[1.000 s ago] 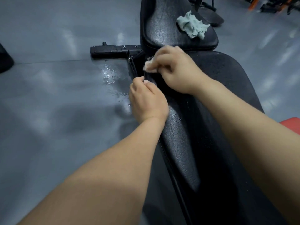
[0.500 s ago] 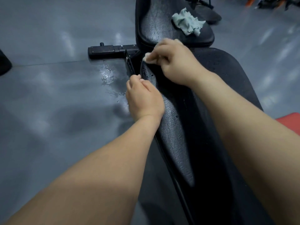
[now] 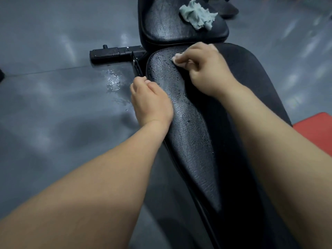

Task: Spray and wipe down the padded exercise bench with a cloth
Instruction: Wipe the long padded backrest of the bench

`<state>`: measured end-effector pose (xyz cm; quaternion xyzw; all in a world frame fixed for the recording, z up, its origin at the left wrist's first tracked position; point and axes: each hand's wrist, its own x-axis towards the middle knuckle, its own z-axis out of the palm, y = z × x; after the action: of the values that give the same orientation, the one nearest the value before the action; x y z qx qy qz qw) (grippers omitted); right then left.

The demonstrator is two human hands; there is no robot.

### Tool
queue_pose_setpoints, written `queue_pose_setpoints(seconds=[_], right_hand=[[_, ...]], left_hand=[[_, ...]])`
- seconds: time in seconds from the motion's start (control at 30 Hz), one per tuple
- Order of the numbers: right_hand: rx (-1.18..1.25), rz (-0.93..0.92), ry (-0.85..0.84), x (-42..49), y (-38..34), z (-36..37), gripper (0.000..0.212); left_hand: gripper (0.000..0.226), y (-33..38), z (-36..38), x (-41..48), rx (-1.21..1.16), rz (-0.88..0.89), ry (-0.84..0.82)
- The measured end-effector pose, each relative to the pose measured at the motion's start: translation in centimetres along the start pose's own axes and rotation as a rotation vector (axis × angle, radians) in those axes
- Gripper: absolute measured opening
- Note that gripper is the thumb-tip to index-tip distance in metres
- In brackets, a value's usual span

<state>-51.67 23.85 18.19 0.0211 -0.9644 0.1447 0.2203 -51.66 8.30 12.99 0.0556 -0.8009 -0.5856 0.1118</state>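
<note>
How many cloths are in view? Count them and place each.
2. A crumpled pale cloth lies on the upper pad; a small white cloth is pinched in the right hand on the long pad.

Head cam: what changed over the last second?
The right hand, holding the white cloth, slid from the left edge of the long pad toward its middle, uncovering the wet top-left corner. Unchanged: the left hand gripping the pad's left edge, the crumpled green cloth on the upper pad, and the puddle on the floor.
</note>
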Motion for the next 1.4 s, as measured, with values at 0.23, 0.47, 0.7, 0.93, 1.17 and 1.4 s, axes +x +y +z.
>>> queue_pose_setpoints(seconds=[0.23, 0.47, 0.7, 0.93, 1.17, 1.4], right_hand=[[0.068, -0.248, -0.098, -10.3, -1.1, -3.2, 0.034], [-0.016, 0.035, 0.047, -6.5, -0.1, -2.0, 0.031], [0.094, -0.184, -0.079, -8.7, -5.0, -0.9, 0.037], [0.016, -0.139, -0.039, -5.2, -5.2, -0.4, 0.030], [0.025, -0.163, -0.091, -2.5, -7.7, 0.8, 0.041], [0.086, -0.319, -0.206, -10.0, -7.2, -1.8, 0.041]], left_hand=[[0.037, -0.6, 0.3, 0.7, -0.021, 0.009, -0.073], [0.022, -0.4, -0.5, 1.6, -0.061, 0.020, -0.103], [0.025, 0.8, -5.0, 5.1, -0.120, -0.239, -0.490], [0.012, 0.9, -6.2, 4.9, -0.128, -0.272, -0.536], [0.024, -1.4, -9.0, 6.0, -0.077, -0.350, -0.460], [0.026, -1.6, -9.3, 6.0, -0.087, -0.362, -0.493]])
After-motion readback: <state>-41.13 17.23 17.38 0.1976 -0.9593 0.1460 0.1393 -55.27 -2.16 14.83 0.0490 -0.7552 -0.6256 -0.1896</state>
